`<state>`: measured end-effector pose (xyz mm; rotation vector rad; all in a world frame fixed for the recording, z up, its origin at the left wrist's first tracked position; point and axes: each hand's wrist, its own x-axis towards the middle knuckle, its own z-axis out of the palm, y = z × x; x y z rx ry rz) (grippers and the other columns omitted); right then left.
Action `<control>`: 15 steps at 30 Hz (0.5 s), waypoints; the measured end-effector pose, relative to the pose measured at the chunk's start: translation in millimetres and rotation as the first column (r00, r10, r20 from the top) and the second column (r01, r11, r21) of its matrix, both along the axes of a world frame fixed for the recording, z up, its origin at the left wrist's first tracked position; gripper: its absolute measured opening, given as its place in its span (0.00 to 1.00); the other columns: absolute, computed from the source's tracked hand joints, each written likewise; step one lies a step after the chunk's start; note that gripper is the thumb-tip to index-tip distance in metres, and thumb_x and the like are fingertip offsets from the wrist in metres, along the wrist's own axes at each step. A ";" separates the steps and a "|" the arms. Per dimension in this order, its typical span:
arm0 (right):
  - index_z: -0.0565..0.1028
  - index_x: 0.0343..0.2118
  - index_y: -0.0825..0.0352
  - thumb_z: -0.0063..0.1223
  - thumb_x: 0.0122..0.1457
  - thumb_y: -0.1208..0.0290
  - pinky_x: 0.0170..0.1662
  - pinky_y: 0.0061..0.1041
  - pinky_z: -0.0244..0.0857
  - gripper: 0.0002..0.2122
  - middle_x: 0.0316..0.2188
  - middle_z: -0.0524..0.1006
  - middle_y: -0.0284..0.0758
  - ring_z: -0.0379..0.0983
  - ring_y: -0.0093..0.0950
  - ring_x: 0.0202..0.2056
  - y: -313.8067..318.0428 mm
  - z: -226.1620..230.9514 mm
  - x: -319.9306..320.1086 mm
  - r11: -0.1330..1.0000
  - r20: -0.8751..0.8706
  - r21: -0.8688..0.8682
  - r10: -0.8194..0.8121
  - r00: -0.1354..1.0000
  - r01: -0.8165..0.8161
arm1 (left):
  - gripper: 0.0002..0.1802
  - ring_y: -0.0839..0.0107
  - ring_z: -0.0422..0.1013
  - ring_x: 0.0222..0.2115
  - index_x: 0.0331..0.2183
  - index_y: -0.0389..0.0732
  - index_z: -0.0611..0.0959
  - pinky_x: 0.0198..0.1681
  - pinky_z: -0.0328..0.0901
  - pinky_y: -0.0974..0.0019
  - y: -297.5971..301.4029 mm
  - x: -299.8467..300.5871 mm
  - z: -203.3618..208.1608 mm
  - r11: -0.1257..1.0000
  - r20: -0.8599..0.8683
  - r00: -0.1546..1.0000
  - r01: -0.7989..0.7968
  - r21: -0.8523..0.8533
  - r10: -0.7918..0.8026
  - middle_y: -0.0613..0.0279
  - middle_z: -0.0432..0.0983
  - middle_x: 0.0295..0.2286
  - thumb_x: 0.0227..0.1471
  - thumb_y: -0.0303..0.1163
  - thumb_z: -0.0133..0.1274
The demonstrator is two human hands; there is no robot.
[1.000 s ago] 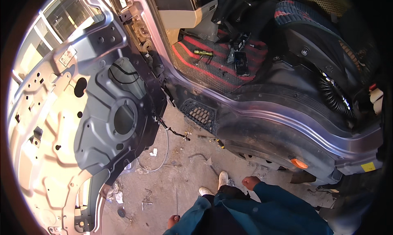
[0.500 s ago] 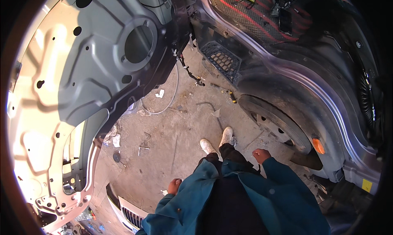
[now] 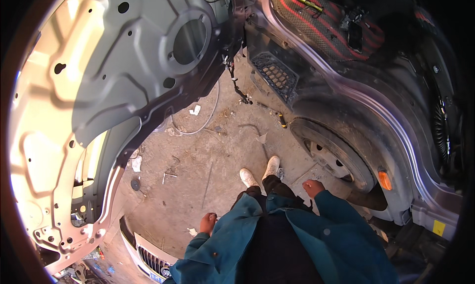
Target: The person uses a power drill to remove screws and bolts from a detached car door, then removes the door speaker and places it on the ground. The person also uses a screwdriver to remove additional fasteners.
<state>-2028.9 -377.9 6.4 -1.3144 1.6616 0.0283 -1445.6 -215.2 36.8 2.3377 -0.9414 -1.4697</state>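
My left hand (image 3: 208, 223) is at my left side, fingers curled. A small dark spot shows at its fingertips; what it is, if it is held, I cannot make out. My right hand (image 3: 313, 188) is closed in a loose fist by my right hip, with nothing seen in it. The car's wheel (image 3: 332, 154) is the nearest large thing to it, a short way off. On my left stands a bare car door panel (image 3: 123, 93), swung out and stripped to metal. Neither hand touches the car.
A wire harness (image 3: 237, 88) hangs between the door and the car body. On the concrete floor lie a yellow-and-black handled tool (image 3: 282, 120), a looped pale hose (image 3: 210, 116) and a bumper with a grille (image 3: 148, 257). A phone (image 3: 355, 36) rests on a red-striped mat (image 3: 311, 29).
The view has shifted slightly, so the door and the car sit a little differently in it. My hands remain closed at my sides, almost unmoved.
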 end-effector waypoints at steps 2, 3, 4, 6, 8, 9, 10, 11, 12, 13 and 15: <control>0.86 0.46 0.62 0.59 0.68 0.52 0.50 0.43 0.78 0.17 0.43 0.87 0.45 0.84 0.47 0.46 1.4 -1.7 0.4 1.000 -0.030 0.018 0.014 0.999 -0.013 | 0.22 0.60 0.85 0.35 0.43 0.35 0.89 0.43 0.76 0.57 3.3 1.6 -3.8 1.000 0.002 1.000 -0.002 0.003 0.002 0.52 0.89 0.34 0.66 0.46 0.57; 0.86 0.46 0.62 0.59 0.68 0.52 0.51 0.44 0.78 0.17 0.43 0.87 0.45 0.84 0.47 0.46 4.7 -5.3 -1.2 0.999 -0.045 0.028 0.017 0.999 -0.016 | 0.22 0.60 0.85 0.35 0.43 0.35 0.89 0.43 0.76 0.58 4.4 2.8 -7.3 1.000 0.009 1.000 0.004 0.012 -0.004 0.52 0.89 0.33 0.66 0.46 0.57; 0.86 0.47 0.62 0.59 0.68 0.52 0.51 0.44 0.78 0.17 0.43 0.87 0.44 0.84 0.47 0.46 8.7 -8.4 -2.9 0.999 -0.048 0.034 0.013 0.999 -0.011 | 0.22 0.60 0.85 0.35 0.43 0.35 0.89 0.43 0.76 0.58 6.0 4.2 -10.1 1.000 0.015 1.000 0.011 0.021 -0.011 0.52 0.89 0.33 0.65 0.46 0.57; 0.86 0.47 0.62 0.59 0.68 0.52 0.51 0.44 0.77 0.18 0.43 0.87 0.44 0.84 0.47 0.47 12.3 -9.6 -2.1 0.999 -0.050 0.046 0.010 0.999 -0.008 | 0.22 0.60 0.85 0.36 0.43 0.35 0.89 0.43 0.76 0.58 10.9 7.6 -12.4 0.999 0.022 0.999 0.041 -0.002 -0.040 0.52 0.89 0.33 0.65 0.46 0.57; 0.86 0.48 0.61 0.59 0.68 0.52 0.52 0.44 0.77 0.18 0.44 0.87 0.44 0.84 0.47 0.48 12.4 -4.0 0.8 0.997 -0.060 0.076 0.008 0.998 -0.003 | 0.22 0.60 0.85 0.36 0.43 0.35 0.89 0.44 0.76 0.58 14.6 9.4 -13.9 0.999 0.032 0.998 0.054 -0.011 -0.053 0.52 0.89 0.33 0.64 0.46 0.57; 0.86 0.48 0.61 0.58 0.68 0.52 0.52 0.44 0.77 0.18 0.45 0.87 0.44 0.84 0.47 0.48 12.3 -3.4 0.5 0.996 -0.066 0.090 0.008 0.998 -0.002 | 0.22 0.59 0.85 0.37 0.43 0.35 0.89 0.44 0.76 0.58 14.2 9.1 -13.0 0.998 0.035 0.998 0.054 -0.008 -0.054 0.52 0.89 0.33 0.64 0.47 0.57; 0.86 0.48 0.61 0.58 0.68 0.52 0.52 0.44 0.77 0.18 0.45 0.87 0.44 0.84 0.47 0.48 11.3 -3.7 1.6 0.995 -0.072 0.103 0.002 0.997 0.005 | 0.22 0.59 0.85 0.37 0.43 0.36 0.89 0.44 0.76 0.58 13.9 8.5 -12.3 0.999 0.038 0.998 0.054 -0.006 -0.054 0.52 0.89 0.33 0.64 0.47 0.57; 0.86 0.48 0.61 0.58 0.68 0.52 0.53 0.44 0.77 0.17 0.45 0.87 0.44 0.84 0.47 0.49 10.8 -4.2 3.3 0.993 -0.079 0.116 -0.002 0.997 0.011 | 0.23 0.59 0.85 0.37 0.43 0.36 0.89 0.44 0.76 0.57 13.7 7.6 -11.7 1.000 0.017 0.999 0.031 -0.005 -0.030 0.52 0.89 0.34 0.64 0.47 0.57; 0.86 0.48 0.61 0.58 0.68 0.52 0.53 0.44 0.77 0.17 0.45 0.87 0.44 0.83 0.47 0.49 11.6 -6.8 3.4 0.992 -0.084 0.128 -0.006 0.996 0.017 | 0.23 0.58 0.85 0.37 0.44 0.36 0.89 0.44 0.76 0.57 11.2 7.0 -8.9 1.000 -0.002 1.000 0.006 -0.003 -0.006 0.52 0.89 0.34 0.64 0.47 0.57; 0.86 0.48 0.61 0.58 0.68 0.53 0.53 0.44 0.77 0.17 0.45 0.87 0.44 0.83 0.47 0.49 12.2 -7.9 0.8 0.992 -0.077 0.124 -0.012 0.997 0.022 | 0.23 0.58 0.85 0.38 0.44 0.36 0.89 0.44 0.75 0.57 8.0 5.8 -7.0 1.000 -0.021 1.000 -0.019 -0.001 0.019 0.52 0.89 0.34 0.64 0.48 0.57; 0.86 0.48 0.60 0.58 0.68 0.53 0.53 0.44 0.77 0.17 0.45 0.87 0.44 0.83 0.46 0.49 10.9 -9.8 -2.3 0.993 -0.057 0.119 -0.018 0.998 0.025 | 0.23 0.59 0.85 0.38 0.45 0.36 0.88 0.45 0.75 0.57 -1.6 4.5 -8.3 1.000 -0.023 1.000 -0.001 0.001 0.001 0.52 0.89 0.34 0.65 0.48 0.56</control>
